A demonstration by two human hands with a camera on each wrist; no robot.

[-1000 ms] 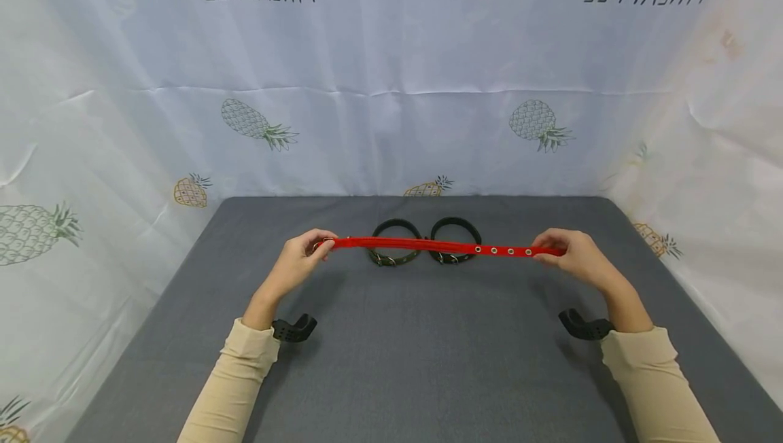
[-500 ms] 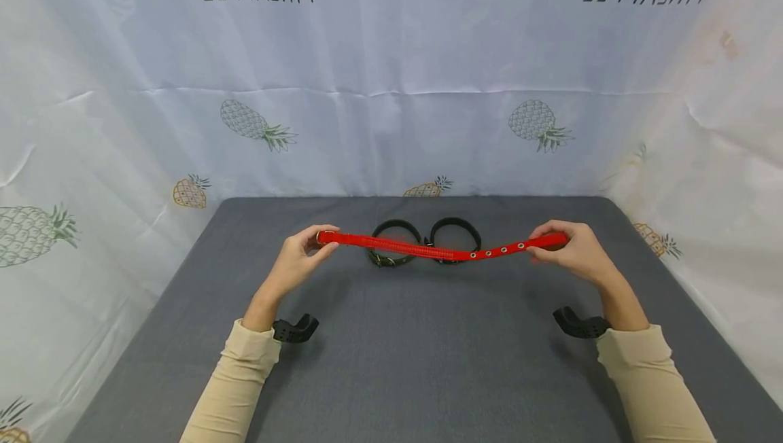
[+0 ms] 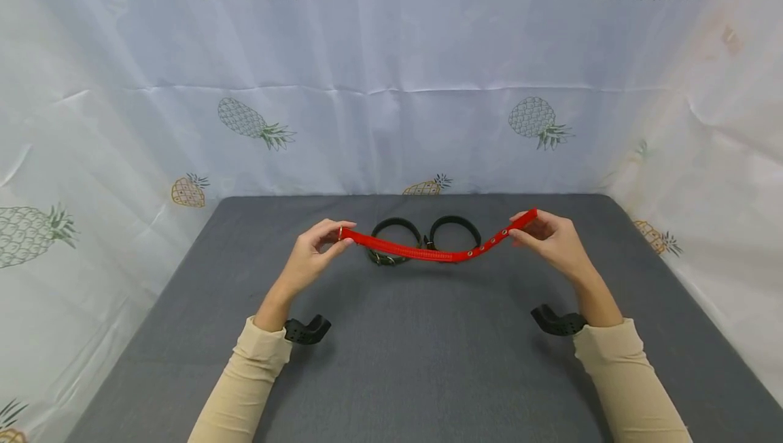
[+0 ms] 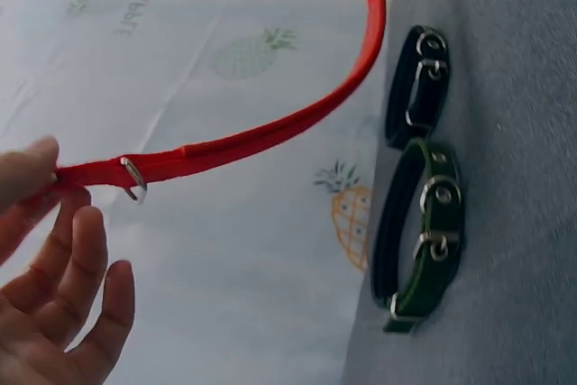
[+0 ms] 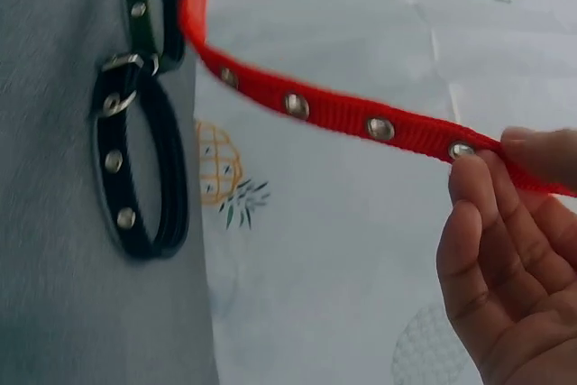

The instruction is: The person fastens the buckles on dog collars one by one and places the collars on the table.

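Note:
A red collar [image 3: 416, 251] is stretched unbuckled between both hands, sagging in the middle above the table. At its ring end, my left hand [image 3: 308, 259] pinches the strap between thumb and fingers; a metal D-ring [image 4: 133, 176] shows just beyond the fingertips. My right hand [image 3: 558, 244] pinches the other end, which has several metal eyelets [image 5: 380, 128], and the tip sticks up past the fingers. Behind the strap, a dark green collar [image 4: 422, 232] and a black collar [image 5: 135, 169] stand buckled into loops, partly covered by the red one in the head view.
The grey table [image 3: 428, 361] ends at a white pineapple-print curtain [image 3: 391, 137], which hangs along the back and both sides. A black wrist mount [image 3: 308, 329] projects from the left forearm, and another black mount [image 3: 558, 321] from the right.
Both hands have come closer together, the right one moving inward more. The red collar has gone from nearly taut to a sagging curve, with its eyelet end raised.

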